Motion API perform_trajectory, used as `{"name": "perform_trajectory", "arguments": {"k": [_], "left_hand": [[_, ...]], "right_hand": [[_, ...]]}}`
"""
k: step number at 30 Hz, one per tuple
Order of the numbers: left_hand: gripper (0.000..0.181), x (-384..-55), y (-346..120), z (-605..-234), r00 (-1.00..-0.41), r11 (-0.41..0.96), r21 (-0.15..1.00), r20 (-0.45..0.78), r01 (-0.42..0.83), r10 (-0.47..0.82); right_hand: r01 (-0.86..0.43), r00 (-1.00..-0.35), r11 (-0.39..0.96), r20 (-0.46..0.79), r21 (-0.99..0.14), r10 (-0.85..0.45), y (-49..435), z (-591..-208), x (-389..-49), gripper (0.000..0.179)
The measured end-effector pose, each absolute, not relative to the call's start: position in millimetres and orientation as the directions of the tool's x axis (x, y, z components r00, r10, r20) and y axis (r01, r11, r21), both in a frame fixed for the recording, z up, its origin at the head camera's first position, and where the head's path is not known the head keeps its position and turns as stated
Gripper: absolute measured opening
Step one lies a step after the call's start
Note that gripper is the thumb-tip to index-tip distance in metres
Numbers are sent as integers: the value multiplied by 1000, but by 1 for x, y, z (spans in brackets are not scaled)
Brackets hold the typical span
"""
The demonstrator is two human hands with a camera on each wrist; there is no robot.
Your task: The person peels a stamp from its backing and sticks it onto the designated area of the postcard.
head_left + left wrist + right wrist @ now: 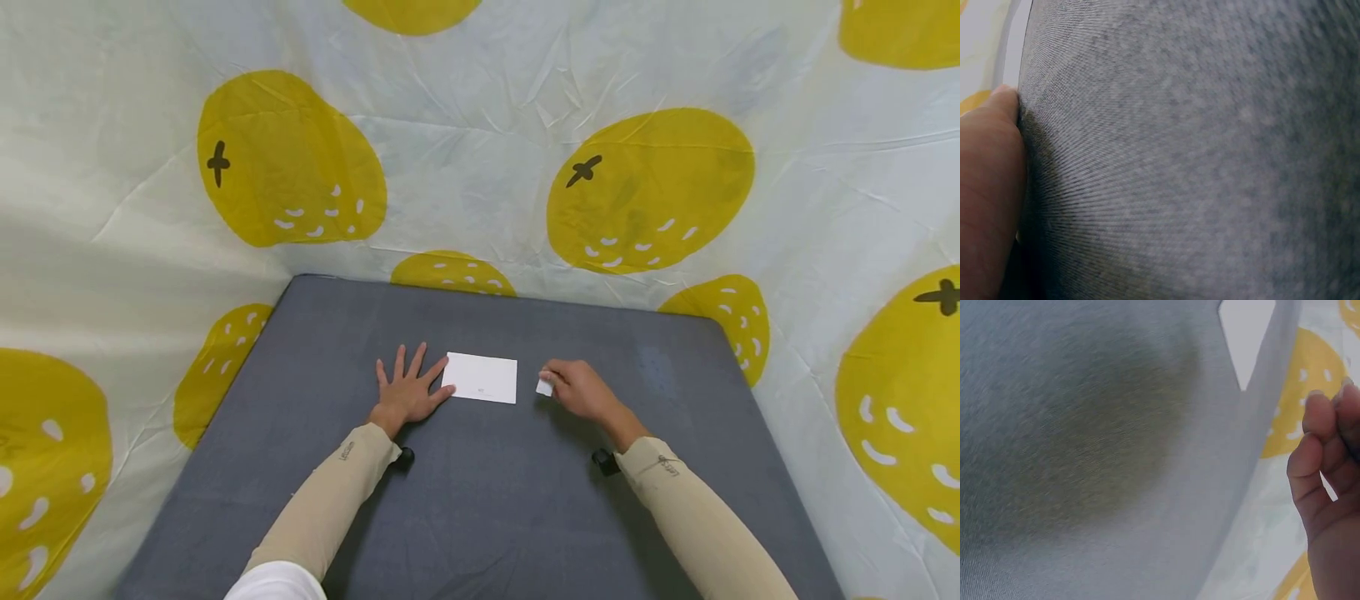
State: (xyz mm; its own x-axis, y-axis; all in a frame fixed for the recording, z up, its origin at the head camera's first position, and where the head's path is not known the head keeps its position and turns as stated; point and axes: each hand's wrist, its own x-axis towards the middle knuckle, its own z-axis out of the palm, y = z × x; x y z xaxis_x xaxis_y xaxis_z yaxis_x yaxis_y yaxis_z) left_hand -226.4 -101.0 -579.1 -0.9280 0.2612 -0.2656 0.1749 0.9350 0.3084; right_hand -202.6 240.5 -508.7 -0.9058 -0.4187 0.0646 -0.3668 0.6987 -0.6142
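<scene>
A white rectangular card (483, 377) with a small printed mark near its lower edge lies flat on the dark grey table. My left hand (408, 393) rests palm down beside it, fingers spread, with the thumb and index fingertips at its left edge. In the left wrist view the thumb (991, 187) lies along the cloth by a white strip of the card (1015, 44). To the right of the card, my right hand (581, 388) pinches a small white flat piece (544, 387). The right wrist view has the curled fingers (1313, 415) at its right edge, and the card's corner (1247, 337) farther off.
Grey cloth covers the table (480, 500). A white curtain (465, 183) with yellow fruit prints hangs behind the table and along its sides. Small dark devices sit at both wrists, such as the one by the right sleeve (606, 462).
</scene>
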Motion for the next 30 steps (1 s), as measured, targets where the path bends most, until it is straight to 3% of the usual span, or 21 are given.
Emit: {"name": "perform_trajectory", "arguments": {"k": [6,20,30], "left_hand": [[74,-226,-102,-579,-926,937,307,-276,168,257],[74,-227,-102,-579,-917,940,297,-301,170,261],[72,-224,-102,-573,-928,930,328,-269,165,260]], "right_hand": [[-352,-904,616,85,-705,-419,237,-496,-201,19],[-320,-900,551,65,-771,-431,229,-476,-191,19],[-355,-860,484,75,-800,-505,219,-459,-187,18]]}}
